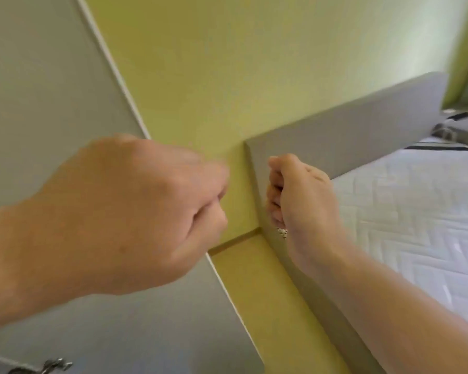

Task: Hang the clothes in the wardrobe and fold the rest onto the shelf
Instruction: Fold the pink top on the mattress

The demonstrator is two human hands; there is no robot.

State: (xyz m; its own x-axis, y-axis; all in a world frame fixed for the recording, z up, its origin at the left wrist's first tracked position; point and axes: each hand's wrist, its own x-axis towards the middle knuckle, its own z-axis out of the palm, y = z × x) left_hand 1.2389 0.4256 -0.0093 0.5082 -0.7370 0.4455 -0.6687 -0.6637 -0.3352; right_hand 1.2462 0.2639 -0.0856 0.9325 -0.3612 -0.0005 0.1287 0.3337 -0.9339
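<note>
I'm reading left hand (135, 211) fisted empty, right hand (303, 201) curled, grip unclear, both near the wardrobe door (38, 90) edge, so I'm judging: check the bed (416, 211) for garments first.

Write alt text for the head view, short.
Two bare hands, left hand and right hand, are raised with fingers curled, no garment visibly held, before a yellow-green wall. A grey door is at left; a grey headboard and white quilted bed at right.
</note>
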